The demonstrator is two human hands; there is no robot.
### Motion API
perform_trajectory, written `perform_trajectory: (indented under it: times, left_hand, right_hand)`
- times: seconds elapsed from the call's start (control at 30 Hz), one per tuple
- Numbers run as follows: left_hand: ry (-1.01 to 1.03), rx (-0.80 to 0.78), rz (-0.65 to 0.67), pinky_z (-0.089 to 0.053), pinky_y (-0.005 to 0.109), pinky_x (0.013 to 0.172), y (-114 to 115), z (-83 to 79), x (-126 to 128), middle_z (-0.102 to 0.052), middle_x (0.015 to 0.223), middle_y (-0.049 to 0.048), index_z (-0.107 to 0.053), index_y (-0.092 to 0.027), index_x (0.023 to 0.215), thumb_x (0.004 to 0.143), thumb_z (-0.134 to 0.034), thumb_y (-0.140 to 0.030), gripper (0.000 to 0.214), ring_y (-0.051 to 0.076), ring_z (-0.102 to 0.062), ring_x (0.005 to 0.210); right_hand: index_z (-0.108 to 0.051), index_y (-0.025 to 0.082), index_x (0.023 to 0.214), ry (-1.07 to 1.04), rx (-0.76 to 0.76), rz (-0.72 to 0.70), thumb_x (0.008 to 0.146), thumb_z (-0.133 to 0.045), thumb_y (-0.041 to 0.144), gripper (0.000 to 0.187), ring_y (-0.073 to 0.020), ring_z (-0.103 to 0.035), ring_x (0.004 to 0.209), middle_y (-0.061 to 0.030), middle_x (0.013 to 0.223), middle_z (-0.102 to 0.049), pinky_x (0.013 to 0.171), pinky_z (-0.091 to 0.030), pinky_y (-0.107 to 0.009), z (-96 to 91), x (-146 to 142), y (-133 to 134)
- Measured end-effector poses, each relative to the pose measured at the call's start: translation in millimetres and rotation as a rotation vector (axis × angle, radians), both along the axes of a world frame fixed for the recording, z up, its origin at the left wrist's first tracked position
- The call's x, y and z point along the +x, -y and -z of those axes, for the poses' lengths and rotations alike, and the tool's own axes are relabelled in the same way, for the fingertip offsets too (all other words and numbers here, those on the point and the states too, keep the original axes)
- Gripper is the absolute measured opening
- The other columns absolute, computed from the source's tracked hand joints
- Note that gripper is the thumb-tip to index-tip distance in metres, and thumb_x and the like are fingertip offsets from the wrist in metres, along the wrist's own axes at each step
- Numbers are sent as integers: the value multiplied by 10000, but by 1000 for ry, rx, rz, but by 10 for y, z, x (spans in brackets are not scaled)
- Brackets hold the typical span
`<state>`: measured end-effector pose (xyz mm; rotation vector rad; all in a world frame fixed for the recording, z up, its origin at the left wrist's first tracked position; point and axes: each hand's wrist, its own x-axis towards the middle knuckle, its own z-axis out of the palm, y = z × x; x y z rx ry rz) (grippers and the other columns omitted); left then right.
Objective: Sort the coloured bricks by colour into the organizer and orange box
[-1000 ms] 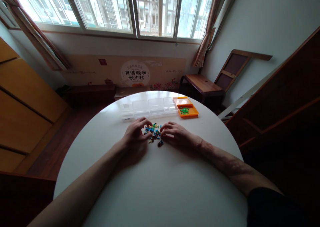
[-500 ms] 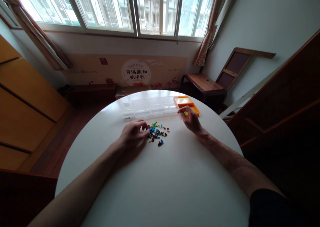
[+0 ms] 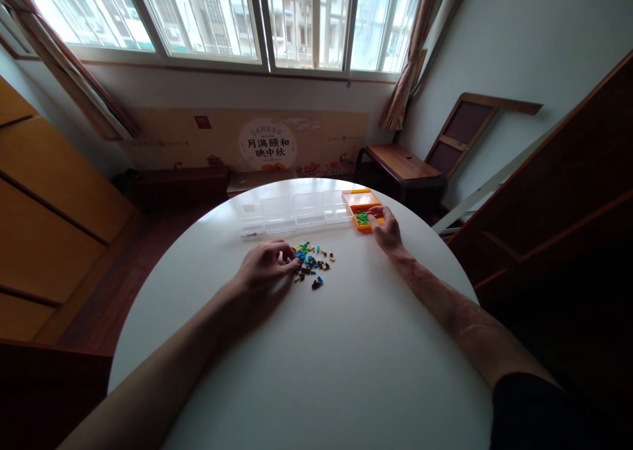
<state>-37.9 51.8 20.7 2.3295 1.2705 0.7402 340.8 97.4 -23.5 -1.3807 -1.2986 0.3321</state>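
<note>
A loose pile of small building bricks, brown, blue, yellow and green, lies mid-table. At its left edge is my left hand, fingers curled and thumb and forefinger brought close together on the bricks; what they pinch is hidden. My right hand is at the right side of an orange box, thumb and forefinger a little apart over its open compartment. Small green bricks lie inside that compartment. I see no brick between the right fingers.
A row of clear plastic compartments stands behind the pile, left of the orange box. Everything sits on a round white table. Beyond its far edge are a wooden chair and a printed cardboard panel under the window.
My right hand has moved slightly right, and its fingers have shifted from the box's left front corner to its right side, uncovering the green bricks. The left hand stays at the pile.
</note>
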Motion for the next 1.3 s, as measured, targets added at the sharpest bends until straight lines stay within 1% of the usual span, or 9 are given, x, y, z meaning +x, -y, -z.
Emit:
perform_trajectory:
  times: [0.1,0.2,0.33,0.53,0.7,0.87,1.03,1.17,1.3]
  left_hand:
    - [4,2,-16,-413,264,650,-8,26,0,-757,853,0,-823,-234,862,888,-782,-393,166,145,-612,696]
    - [34,-3,-10,-418,263,647,-14,44,1,-756,850,9,-809,-223,848,895,-774,-388,176,146,-598,694]
    - [152,-4,-16,-421,263,638,-22,43,19,-731,816,20,-792,-206,847,937,-741,-430,246,151,-562,690]
    - [297,-67,-58,-433,261,622,-58,79,48,-687,728,4,-795,-197,972,985,-721,-540,351,149,-559,651]
    - [356,-140,-66,-442,252,602,-63,156,81,-749,831,22,-769,-200,1027,1012,-696,-559,366,150,-580,666]
    - [358,-165,-31,-457,244,580,-48,143,106,-734,823,13,-722,-204,1046,1012,-689,-575,374,144,-585,640]
    - [321,-89,11,-476,245,614,-51,98,104,-734,834,14,-742,-199,1032,969,-739,-482,289,141,-612,678]
    - [317,-34,35,-495,254,660,-80,127,86,-770,926,27,-757,-198,1054,952,-758,-417,242,142,-639,732]
    - [293,-29,49,-488,256,660,-87,141,71,-787,1012,31,-757,-202,1081,954,-746,-402,237,139,-646,745]
  right_hand:
    - [-698,222,1071,-64,11,-6,933,-638,451,275,-300,-717,1052,-112,1147,-778,1045,-568,-504,-24,-27,34]
    - [-704,228,1062,-25,47,-48,969,-616,434,242,-299,-713,1060,-97,1119,-777,1040,-567,-498,-71,-111,107]
    - [-705,243,1079,143,145,-160,1031,-592,373,179,-298,-702,1082,-90,1120,-772,1045,-555,-489,-151,-311,261]
    - [-695,254,1125,465,258,-349,1022,-630,264,122,-305,-691,1085,-72,1088,-764,1087,-520,-510,-225,-541,439]
    - [-691,260,1139,542,263,-408,1022,-636,252,129,-306,-697,1087,-67,1066,-759,1145,-492,-537,-209,-546,446]
    - [-685,257,1152,556,239,-443,1010,-646,229,151,-295,-700,1065,-67,1099,-769,1083,-521,-512,-187,-533,428]
    - [-691,248,1156,586,234,-475,1006,-652,209,160,-292,-698,1072,-70,1100,-766,1080,-524,-502,-189,-541,447]
    - [-712,254,1212,626,192,-562,1017,-661,223,204,-304,-682,1153,-88,1193,-765,1070,-549,-497,-204,-545,470]
    - [-719,282,1335,705,158,-679,1059,-671,282,280,-309,-662,1248,-85,1347,-755,1132,-541,-528,-232,-582,509]
